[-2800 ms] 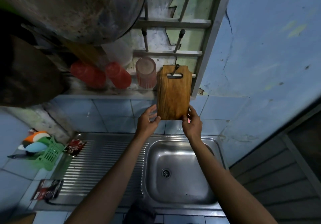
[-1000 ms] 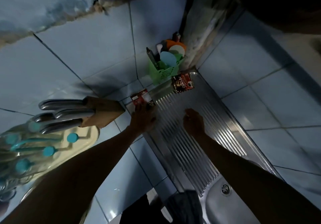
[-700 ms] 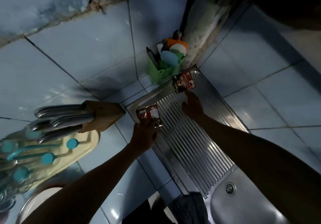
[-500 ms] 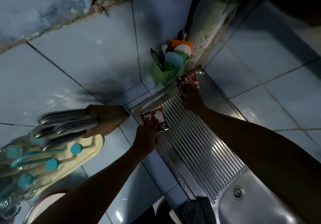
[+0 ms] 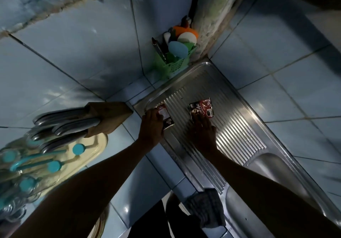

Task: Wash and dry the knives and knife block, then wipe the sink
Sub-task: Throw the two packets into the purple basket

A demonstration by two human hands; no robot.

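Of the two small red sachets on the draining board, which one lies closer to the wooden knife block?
The sachet under the left hand, at near the draining board's corner, lies closer to the knife block; the other sachet lies farther right.

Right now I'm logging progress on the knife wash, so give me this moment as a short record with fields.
left hand: left hand on a sachet at the drainboard's corner
right hand: right hand fingers on a second sachet
knife block: knife block on the tiled counter, knives in it, untouched
cloth: dark cloth on the sink's front edge
caddy: green caddy in the corner
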